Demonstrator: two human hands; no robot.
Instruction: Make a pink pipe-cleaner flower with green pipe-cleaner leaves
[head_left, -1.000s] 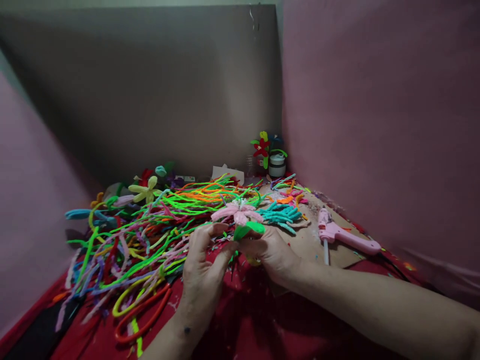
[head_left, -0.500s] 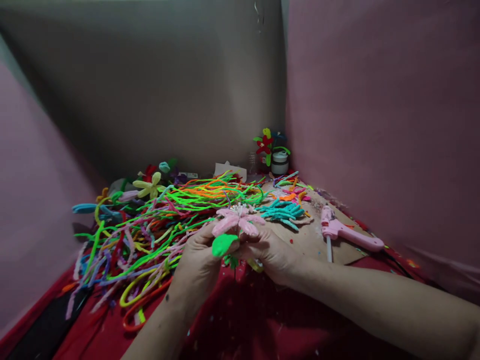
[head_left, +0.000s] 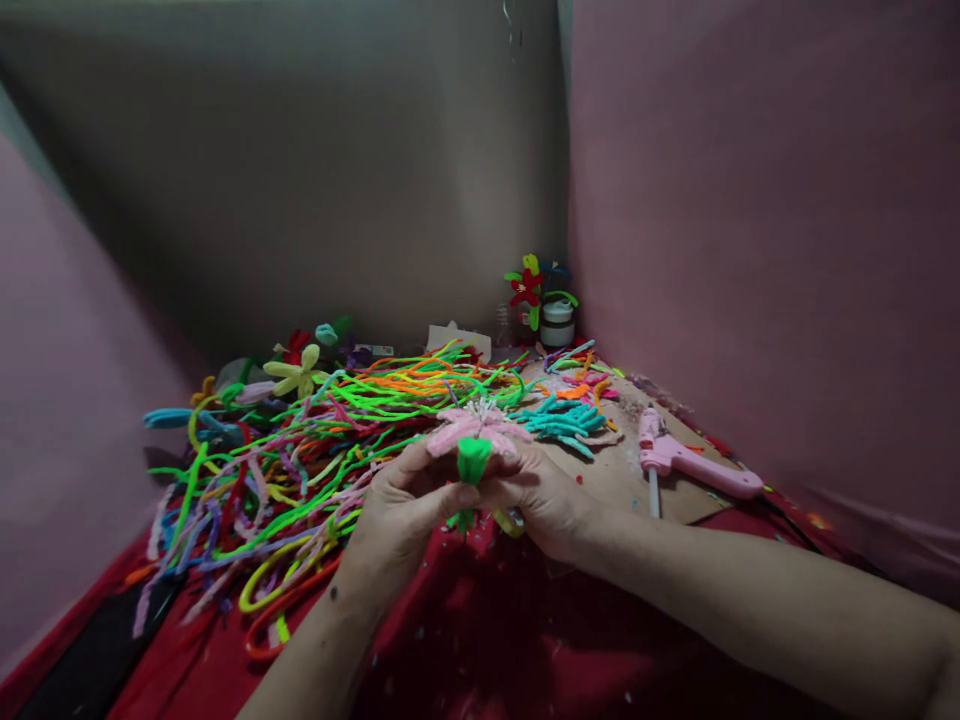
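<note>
A pink pipe-cleaner flower [head_left: 480, 430] with pale stamens stands upright between my hands, over the front of the red cloth. In front of its petals is a bright green leaf [head_left: 473, 460], now facing me. My left hand [head_left: 409, 505] is closed, its thumb and fingers pinching the flower just below the leaf. From the other side my right hand [head_left: 536, 500] pinches the stem, its fingertips partly hidden. More green fuzzy wire [head_left: 460, 520] shows under the fingers, and a yellowish piece [head_left: 508, 521] sticks out below my right hand.
Many coloured pipe cleaners [head_left: 300, 500] are heaped at the left. A pink glue gun [head_left: 694, 465] lies on cardboard [head_left: 615, 480] at the right, near turquoise pieces [head_left: 566, 422]. Finished flowers [head_left: 526, 288] and a white jar [head_left: 557, 325] stand at the back.
The green leaf has turned from pointing left to the front of the flower, and the pink petals have tilted. Both hands stay closed around the stem area.
</note>
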